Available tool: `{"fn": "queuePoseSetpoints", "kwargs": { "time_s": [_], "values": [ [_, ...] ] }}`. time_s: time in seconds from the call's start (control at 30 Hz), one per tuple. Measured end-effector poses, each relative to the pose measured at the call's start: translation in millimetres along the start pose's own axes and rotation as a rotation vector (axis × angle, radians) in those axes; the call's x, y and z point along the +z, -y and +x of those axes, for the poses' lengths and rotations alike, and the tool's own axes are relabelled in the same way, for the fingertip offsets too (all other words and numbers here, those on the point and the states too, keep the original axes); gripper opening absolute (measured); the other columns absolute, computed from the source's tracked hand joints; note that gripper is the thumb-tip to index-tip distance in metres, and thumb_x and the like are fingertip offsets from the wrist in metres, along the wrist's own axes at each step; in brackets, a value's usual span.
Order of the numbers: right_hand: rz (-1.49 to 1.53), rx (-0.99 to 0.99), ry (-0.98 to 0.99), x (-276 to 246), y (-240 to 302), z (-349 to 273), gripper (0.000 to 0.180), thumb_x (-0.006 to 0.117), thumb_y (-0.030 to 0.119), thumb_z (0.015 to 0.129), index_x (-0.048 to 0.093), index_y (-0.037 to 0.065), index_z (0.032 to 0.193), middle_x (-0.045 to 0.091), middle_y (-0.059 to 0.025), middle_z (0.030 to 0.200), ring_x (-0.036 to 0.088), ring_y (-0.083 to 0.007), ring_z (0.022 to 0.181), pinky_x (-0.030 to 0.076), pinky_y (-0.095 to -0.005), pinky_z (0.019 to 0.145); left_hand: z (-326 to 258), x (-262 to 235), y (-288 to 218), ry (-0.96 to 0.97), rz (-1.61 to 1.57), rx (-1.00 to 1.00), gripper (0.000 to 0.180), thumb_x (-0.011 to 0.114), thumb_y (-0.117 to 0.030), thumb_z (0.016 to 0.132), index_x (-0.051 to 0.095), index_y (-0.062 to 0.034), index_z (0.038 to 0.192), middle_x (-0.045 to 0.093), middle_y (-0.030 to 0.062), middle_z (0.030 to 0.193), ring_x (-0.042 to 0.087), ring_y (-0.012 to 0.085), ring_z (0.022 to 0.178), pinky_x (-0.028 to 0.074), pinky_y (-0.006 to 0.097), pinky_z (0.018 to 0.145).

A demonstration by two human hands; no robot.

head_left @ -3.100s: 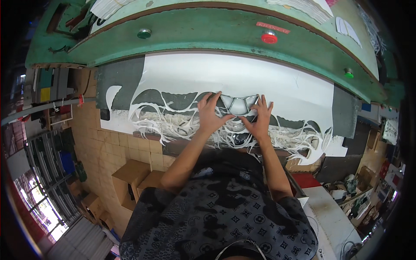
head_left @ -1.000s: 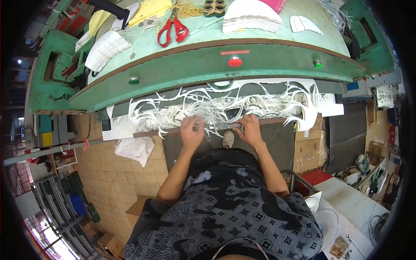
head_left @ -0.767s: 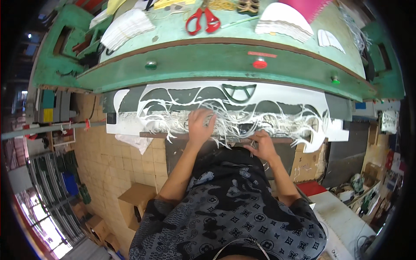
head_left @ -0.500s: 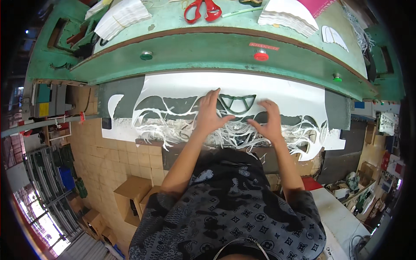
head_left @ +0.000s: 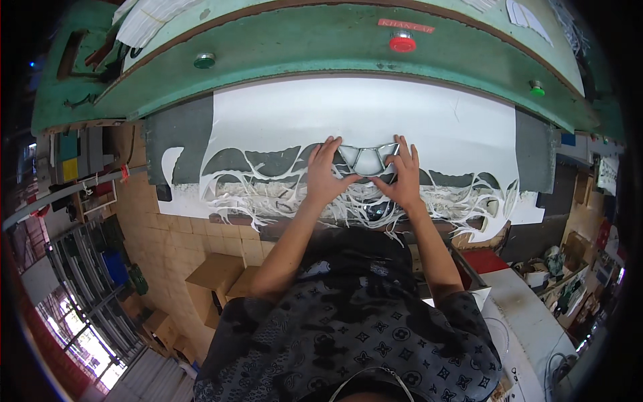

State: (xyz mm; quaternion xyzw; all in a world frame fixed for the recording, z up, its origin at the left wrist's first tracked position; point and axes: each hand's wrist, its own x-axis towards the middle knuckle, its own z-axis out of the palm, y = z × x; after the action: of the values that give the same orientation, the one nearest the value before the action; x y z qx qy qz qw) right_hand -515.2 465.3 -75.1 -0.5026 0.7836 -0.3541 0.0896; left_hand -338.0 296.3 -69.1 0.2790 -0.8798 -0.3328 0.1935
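My left hand (head_left: 325, 175) and my right hand (head_left: 403, 175) hold a half-moon metal cutting die (head_left: 369, 148) between them, one at each side. It has a thin rim with crossbars, and its silvery edges show. The fingers point to its upper corners and the thumbs come in along its lower curve. Beneath it lies a white sheet (head_left: 281, 110) with a row of curved cutouts along its near edge. Thin white offcut strips (head_left: 335, 209) trail tangled from that edge, close under my wrists.
A green machine beam (head_left: 288, 57) crosses beyond the sheet, bearing a red button (head_left: 402, 42) and green buttons. Stacked white pieces (head_left: 157, 23) lie on top. A dark grey board (head_left: 182, 127) shows under the sheet. Cardboard boxes (head_left: 213, 276) stand on the tiled floor at left.
My right hand has moved left onto the die, and both hands now grip it. The die shows silvery edges where it looked dark green. My view has shifted, with the beam higher in it.
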Motion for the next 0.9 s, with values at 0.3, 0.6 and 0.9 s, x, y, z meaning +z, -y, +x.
{"fn": "queuePoseSetpoints", "kwargs": {
  "time_s": [0.3,0.6,0.9],
  "values": [
    [0.01,0.004,-0.022,1.6,-1.0,-0.6,0.051,0.095,0.028,0.068,0.06,0.009,0.098,0.044,-0.0304,0.16,0.038,-0.0452,0.153,0.022,-0.064,0.124,-5.0,2.4,0.6,-0.04,-0.051,-0.016,0.101,0.099,-0.039,0.064,0.054,-0.0064,0.148,0.059,0.0185,0.15,0.051,0.0336,0.145,0.034,0.053,0.123],
    [-0.038,-0.027,-0.046,2.6,1.5,1.6,0.055,0.096,0.027,0.066,0.055,0.01,0.099,0.044,-0.0314,0.16,0.038,-0.0476,0.152,0.023,-0.0674,0.122,-4.3,-1.4,-2.6,-0.055,-0.05,-0.03,0.102,0.099,-0.043,0.063,0.054,-0.0082,0.149,0.058,0.0197,0.151,0.052,0.0373,0.142,0.036,0.053,0.121],
    [-0.05,-0.054,-0.04,-6.3,5.0,1.9,0.058,0.094,0.034,0.07,0.061,0.008,0.109,0.045,-0.0331,0.157,0.04,-0.0478,0.15,0.024,-0.064,0.123,-4.9,-6.8,-7.8,-0.035,-0.091,-0.049,0.102,0.099,-0.041,0.065,0.053,-0.0064,0.15,0.057,0.0201,0.152,0.051,0.0384,0.143,0.036,0.052,0.121]
  ]
}}
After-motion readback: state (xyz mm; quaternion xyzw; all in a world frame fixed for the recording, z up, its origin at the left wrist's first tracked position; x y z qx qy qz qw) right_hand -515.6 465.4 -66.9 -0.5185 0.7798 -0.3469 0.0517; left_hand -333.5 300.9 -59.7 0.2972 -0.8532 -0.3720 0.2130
